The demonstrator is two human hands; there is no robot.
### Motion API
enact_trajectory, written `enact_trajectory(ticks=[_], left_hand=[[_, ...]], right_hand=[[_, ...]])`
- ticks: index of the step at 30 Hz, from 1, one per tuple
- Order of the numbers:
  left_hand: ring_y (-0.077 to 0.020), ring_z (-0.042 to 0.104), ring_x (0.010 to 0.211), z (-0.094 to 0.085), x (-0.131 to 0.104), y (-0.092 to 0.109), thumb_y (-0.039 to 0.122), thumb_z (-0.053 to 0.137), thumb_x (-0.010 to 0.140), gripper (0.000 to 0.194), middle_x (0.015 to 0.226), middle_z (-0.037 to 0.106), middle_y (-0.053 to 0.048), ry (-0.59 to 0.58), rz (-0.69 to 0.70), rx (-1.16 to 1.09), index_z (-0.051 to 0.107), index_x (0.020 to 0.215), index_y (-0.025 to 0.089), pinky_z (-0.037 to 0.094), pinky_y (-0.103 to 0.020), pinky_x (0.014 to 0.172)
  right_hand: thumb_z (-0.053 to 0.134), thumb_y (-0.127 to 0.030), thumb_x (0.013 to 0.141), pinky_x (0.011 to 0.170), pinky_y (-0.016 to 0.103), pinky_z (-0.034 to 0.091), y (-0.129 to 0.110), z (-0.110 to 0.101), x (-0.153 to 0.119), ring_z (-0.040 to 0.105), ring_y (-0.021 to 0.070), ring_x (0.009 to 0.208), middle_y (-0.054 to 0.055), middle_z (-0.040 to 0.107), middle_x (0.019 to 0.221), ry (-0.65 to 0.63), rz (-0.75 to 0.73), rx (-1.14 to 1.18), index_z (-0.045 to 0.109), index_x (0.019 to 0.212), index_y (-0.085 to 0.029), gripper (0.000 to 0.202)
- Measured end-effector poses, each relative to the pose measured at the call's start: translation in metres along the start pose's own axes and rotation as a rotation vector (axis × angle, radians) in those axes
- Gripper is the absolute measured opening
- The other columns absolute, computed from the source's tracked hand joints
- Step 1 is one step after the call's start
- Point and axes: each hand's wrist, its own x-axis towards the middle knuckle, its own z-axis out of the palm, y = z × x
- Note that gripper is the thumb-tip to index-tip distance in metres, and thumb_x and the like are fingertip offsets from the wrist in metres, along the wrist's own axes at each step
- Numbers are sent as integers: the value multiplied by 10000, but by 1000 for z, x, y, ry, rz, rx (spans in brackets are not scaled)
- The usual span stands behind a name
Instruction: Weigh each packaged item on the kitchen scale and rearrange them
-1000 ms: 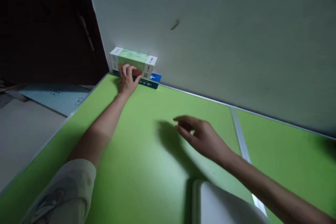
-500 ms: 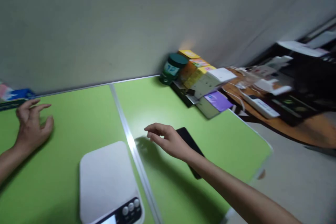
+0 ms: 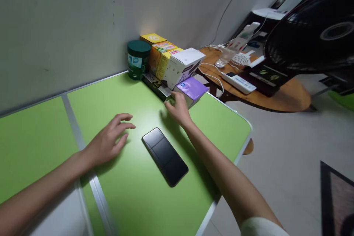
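My left hand hovers over the green table, fingers apart and holding nothing, left of a black phone that lies flat. My right hand is at the front of a group of boxes, its fingertips by a flat black box and the purple-topped box. Its thumb and fingers are apart, and nothing shows between them. A white box stands behind the purple one. Beside it are yellow and orange boxes and a dark green jar.
The white scale is partly under my left forearm. To the right, a round wooden table holds a power strip, a clear bottle and cables. A large black fan stands at the upper right.
The view has turned to the right. My right hand has moved from beside the phone to the boxes. My left hand has come across from the far left to near the phone.
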Motion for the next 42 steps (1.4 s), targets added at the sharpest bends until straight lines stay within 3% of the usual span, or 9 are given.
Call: enact_trajectory(ticks=[10,16,19,22,28,33,36,39,42], left_hand=[[-260,520,1246,15,9,13,177,420,942,245,1313,498,-119,-119,-53,-59,568,1137,192,477,-506,1044],[-253,523,1243,2,-14,14,187,415,943,256,1325,496,-113,-103,-100,-39,562,1151,206,484,-478,1046],[-252,497,1270,-23,-41,16,209,418,945,297,1355,479,-97,-28,-201,18,532,1217,241,442,-492,1087],[-266,433,1326,-58,-79,22,271,490,928,449,1428,427,-74,56,-384,127,412,1369,307,396,-512,1116],[-400,282,1409,-108,-165,54,484,748,731,1019,1613,142,-57,-42,-687,170,89,1507,432,424,-620,1043],[-316,554,1200,-110,-232,65,376,662,836,570,1339,562,-72,-61,-829,46,453,1366,391,558,-553,906],[-314,603,1130,-104,-258,62,378,691,797,485,1243,621,-76,-12,-860,20,565,1262,322,576,-552,873],[-326,616,1137,-97,-272,60,352,714,779,572,1292,607,-85,4,-912,-41,522,1319,343,593,-534,841],[-362,550,1242,-93,-284,60,382,737,768,830,1476,453,-103,-12,-932,-65,297,1471,399,572,-545,883]], right_hand=[[658,-413,775,965,477,462,-10,18,7,577,347,1103,210,493,1242,-37,132,-106,484,1324,-69,671],[638,-311,744,903,444,503,-3,10,7,615,307,981,178,603,1063,-3,128,-55,629,1139,-66,465],[660,-337,706,804,451,538,-5,-9,-16,627,247,788,96,628,928,-38,50,76,650,1068,-143,411],[687,-423,717,712,408,551,-21,-28,-46,619,215,734,47,624,910,-239,-103,217,621,1094,-228,430],[643,-355,815,643,332,552,-98,-25,-105,621,226,868,81,617,1046,-709,-592,347,595,1148,-291,343],[601,-231,843,695,321,581,-147,15,-147,618,205,917,85,598,1104,-1007,-654,470,551,1229,-267,391],[594,-188,840,730,337,587,-156,34,-163,604,209,957,93,569,1167,-1071,-639,453,512,1282,-272,457],[572,-205,868,721,335,591,-156,40,-167,600,197,929,96,539,1209,-1064,-637,367,427,1365,-315,529],[603,-287,874,729,342,588,-154,36,-162,605,173,833,79,537,1150,-1012,-669,287,308,1442,-356,643]])
